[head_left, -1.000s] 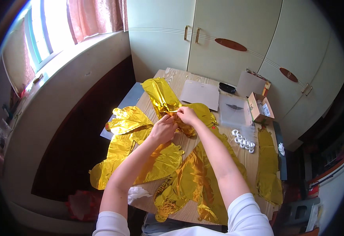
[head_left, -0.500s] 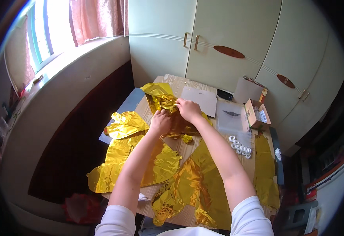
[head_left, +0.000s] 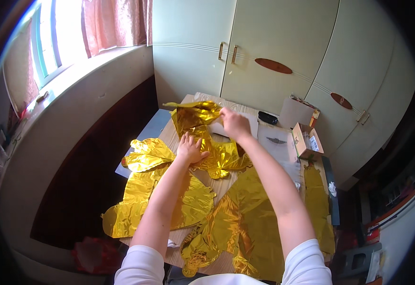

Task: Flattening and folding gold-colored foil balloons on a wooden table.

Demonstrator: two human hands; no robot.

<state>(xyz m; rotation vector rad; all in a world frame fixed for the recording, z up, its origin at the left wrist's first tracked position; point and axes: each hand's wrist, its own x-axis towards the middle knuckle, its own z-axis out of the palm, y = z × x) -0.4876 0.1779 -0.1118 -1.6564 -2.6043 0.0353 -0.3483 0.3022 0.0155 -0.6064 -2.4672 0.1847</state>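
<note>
A crumpled gold foil piece [head_left: 194,116] lay toward the far side of the wood-grained desk [head_left: 222,186], one end lifted. The right hand [head_left: 236,125] held that raised end, its fingers clamped on the foil, while the left hand [head_left: 191,149] rested on the part below, its fingers spread apart. A gathered foil bundle [head_left: 149,154] sat just to the left; broad gold sheets [head_left: 259,223] lay nearer the person. At right stood a cardboard box [head_left: 308,145], near a black case [head_left: 268,118].

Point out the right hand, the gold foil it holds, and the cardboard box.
Right hand [head_left: 236,125], head view: back of hand
Gold foil [head_left: 199,113], head view: raised part
Cardboard box [head_left: 311,154], head view: near wall
</note>
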